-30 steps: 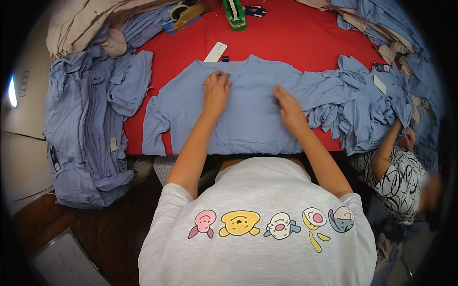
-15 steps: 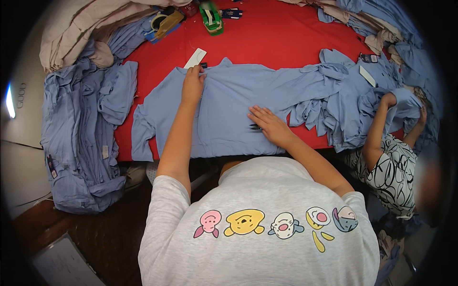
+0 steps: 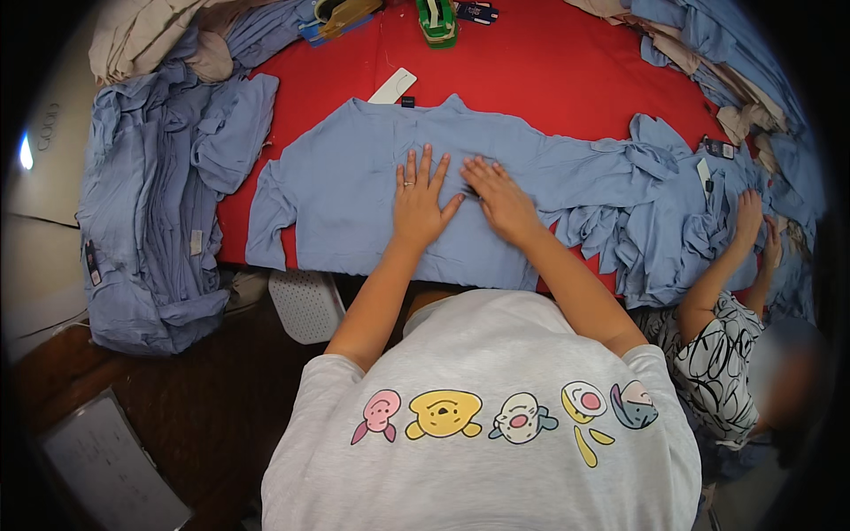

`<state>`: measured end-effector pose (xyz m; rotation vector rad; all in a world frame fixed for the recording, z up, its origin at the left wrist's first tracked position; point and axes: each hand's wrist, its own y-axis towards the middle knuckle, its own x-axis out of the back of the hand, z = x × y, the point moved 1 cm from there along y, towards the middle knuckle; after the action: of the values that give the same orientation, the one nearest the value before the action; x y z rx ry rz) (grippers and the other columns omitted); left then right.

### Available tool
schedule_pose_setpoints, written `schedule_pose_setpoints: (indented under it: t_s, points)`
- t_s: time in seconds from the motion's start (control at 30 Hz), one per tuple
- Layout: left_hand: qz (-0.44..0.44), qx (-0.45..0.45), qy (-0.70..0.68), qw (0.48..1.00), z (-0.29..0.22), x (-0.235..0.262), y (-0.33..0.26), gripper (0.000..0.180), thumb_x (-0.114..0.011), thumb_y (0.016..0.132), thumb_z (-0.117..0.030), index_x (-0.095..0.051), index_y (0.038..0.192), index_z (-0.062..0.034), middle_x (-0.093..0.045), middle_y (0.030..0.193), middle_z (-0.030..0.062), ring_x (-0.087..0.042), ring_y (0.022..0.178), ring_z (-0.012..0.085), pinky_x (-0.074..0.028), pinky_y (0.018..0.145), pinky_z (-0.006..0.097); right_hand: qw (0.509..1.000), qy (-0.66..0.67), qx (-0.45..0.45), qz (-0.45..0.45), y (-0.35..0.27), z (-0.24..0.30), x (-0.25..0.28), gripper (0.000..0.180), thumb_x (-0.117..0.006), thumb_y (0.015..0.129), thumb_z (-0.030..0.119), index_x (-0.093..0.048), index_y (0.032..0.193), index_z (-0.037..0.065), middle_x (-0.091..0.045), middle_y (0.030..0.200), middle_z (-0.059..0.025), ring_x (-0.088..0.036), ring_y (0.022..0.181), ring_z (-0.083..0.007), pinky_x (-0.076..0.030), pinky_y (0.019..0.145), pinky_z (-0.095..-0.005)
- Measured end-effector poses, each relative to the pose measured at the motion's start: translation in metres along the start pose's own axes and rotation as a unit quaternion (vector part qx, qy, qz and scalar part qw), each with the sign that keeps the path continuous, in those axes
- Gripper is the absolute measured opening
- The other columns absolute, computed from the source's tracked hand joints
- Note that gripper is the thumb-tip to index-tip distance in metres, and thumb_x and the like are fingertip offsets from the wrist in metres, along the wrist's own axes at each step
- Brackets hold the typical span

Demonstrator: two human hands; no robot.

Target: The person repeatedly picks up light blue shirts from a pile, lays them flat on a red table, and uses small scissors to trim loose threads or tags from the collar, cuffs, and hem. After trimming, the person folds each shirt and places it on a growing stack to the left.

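A light blue long-sleeved garment (image 3: 341, 190) lies spread on the red table cover (image 3: 522, 66), its neckline on the far side. My left hand (image 3: 422, 208) rests flat on the middle of it, fingers spread, a ring on one finger. Just to its right, my right hand (image 3: 506, 205) also lies palm down with its fingers stretched out; whatever may be under its palm is hidden. A white hang tag (image 3: 393, 86) sticks out past the neckline, beside a small black label (image 3: 407, 102). The right sleeve runs into a crumpled heap of similar blue garments (image 3: 651, 221).
Stacked blue garments (image 3: 155, 212) hang over the table's left edge. A green tape dispenser (image 3: 437, 22) and dark tags (image 3: 476, 12) sit at the far side. On the right, a co-worker's hands (image 3: 751, 217) handle blue cloth. A white perforated stool (image 3: 305, 305) stands below the table.
My left hand has left the neckline and come down flat onto the cloth. My right hand has shifted slightly up; the dark pointed thing by its fingers no longer shows.
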<state>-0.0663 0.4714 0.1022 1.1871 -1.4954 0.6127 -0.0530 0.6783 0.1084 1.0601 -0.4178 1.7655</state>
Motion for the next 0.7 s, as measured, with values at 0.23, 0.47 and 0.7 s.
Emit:
schedule_pose_setpoints:
  t_s: [0.23,0.47,0.7]
  points:
    - [0.005,-0.006,-0.006,1.0,0.002,0.006,-0.003,0.081,-0.068,0.09,-0.054,-0.044,0.158,-0.0177,-0.027,0.168,0.0192,-0.025,0.152,0.0471,-0.022,0.121,0.061,0.99,-0.081,-0.075,-0.089,0.018,-0.076,0.047,0.058,-0.054,0.095,0.002,-0.049,0.152,0.013,-0.042,0.162,-0.0085,-0.036,0.152,-0.0255,-0.026,0.126,-0.044]
    - [0.014,-0.012,0.009,1.0,0.002,0.005,-0.004,0.081,-0.066,0.091,-0.055,-0.042,0.159,-0.0184,-0.026,0.168,0.0196,-0.023,0.153,0.0461,-0.021,0.121,0.061,0.953,-0.167,-0.135,-0.214,0.022,-0.128,0.066,0.053,-0.057,0.095,0.003,-0.053,0.147,0.012,-0.049,0.157,-0.0101,-0.042,0.148,-0.0269,-0.032,0.122,-0.0431]
    - [0.004,-0.009,0.016,1.0,0.006,-0.001,-0.012,0.082,-0.066,0.09,-0.055,-0.041,0.159,-0.0197,-0.022,0.17,0.0182,-0.019,0.155,0.0439,-0.017,0.124,0.059,0.943,-0.198,-0.169,-0.209,-0.036,-0.119,0.145,0.039,-0.057,0.097,0.011,-0.064,0.135,0.014,-0.058,0.146,-0.0099,-0.06,0.128,-0.0312,-0.051,0.103,-0.0425]
